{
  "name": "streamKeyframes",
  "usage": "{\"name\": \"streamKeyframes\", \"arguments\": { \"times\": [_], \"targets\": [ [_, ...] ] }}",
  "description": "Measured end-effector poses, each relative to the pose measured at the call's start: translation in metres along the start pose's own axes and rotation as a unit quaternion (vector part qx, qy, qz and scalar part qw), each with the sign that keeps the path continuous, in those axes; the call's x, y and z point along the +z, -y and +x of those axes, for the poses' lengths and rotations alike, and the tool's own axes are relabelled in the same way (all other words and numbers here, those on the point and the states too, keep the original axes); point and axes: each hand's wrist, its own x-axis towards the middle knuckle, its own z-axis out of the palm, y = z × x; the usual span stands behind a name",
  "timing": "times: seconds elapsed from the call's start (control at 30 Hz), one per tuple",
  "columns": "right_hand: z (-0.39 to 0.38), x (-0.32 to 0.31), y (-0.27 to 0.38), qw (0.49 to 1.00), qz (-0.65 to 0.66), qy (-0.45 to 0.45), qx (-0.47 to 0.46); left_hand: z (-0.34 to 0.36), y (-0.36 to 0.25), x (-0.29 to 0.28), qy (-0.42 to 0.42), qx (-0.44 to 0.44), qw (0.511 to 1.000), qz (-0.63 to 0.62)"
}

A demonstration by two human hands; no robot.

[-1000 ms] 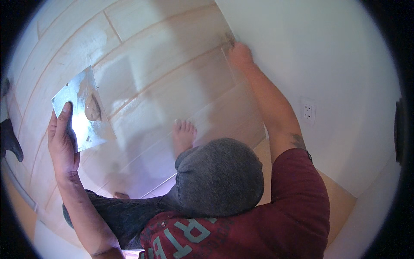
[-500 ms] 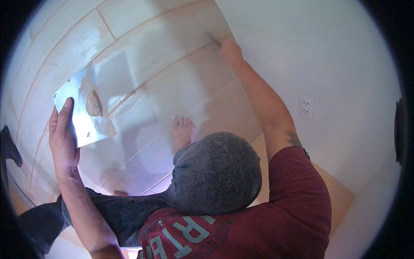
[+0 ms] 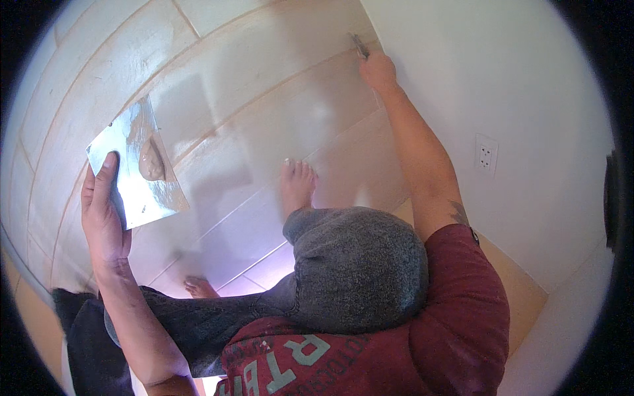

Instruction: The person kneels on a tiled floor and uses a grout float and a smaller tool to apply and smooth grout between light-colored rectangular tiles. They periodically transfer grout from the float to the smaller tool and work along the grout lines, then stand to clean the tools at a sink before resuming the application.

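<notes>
My left hand (image 3: 105, 208) grips a shiny flat metal plate (image 3: 129, 195) by its edge, with the thumb lying on top. A wet beige-grey dollop of paste (image 3: 152, 162) sits on the plate, and smears surround it. Out at arm's length, my right hand (image 3: 379, 70) is closed around a small narrow-bladed spatula (image 3: 358, 46). Its blade is at or just over a joint of the wood-look tile floor (image 3: 264, 66), close to the white wall. Whether the tip touches the tile cannot be made out.
The white wall (image 3: 502, 86) rises on the right, with an electrical outlet (image 3: 487, 155) in it. My bare foot (image 3: 298, 188) rests on the tiles in the middle, and my bent knee (image 3: 360, 270) takes up the lower centre. Brownish joints run between the tiles.
My right hand has moved with the spatula up and to the right along the joint. The plate has shifted slightly right in view. The view itself has also shifted; my foot and knee show farther right.
</notes>
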Motion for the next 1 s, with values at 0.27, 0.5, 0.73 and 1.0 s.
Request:
{"name": "streamKeyframes", "arguments": {
  "times": [0.27,0.5,0.73,1.0],
  "targets": [
    [-0.085,0.059,0.139,0.981,0.042,0.076,-0.172,0.011,0.001,-0.006,0.063,-0.050,0.997,0.003],
    [-0.185,0.030,0.147,0.900,0.425,0.098,0.010,0.005,0.001,-0.007,0.072,-0.070,0.995,0.019],
    [-0.235,-0.027,0.133,0.877,0.468,0.004,-0.110,0.008,0.008,-0.010,0.118,-0.062,0.989,0.060],
    [-0.122,0.015,0.071,0.960,-0.077,-0.135,-0.232,-0.008,0.008,-0.021,0.079,-0.068,0.990,0.097]
  ]
}}
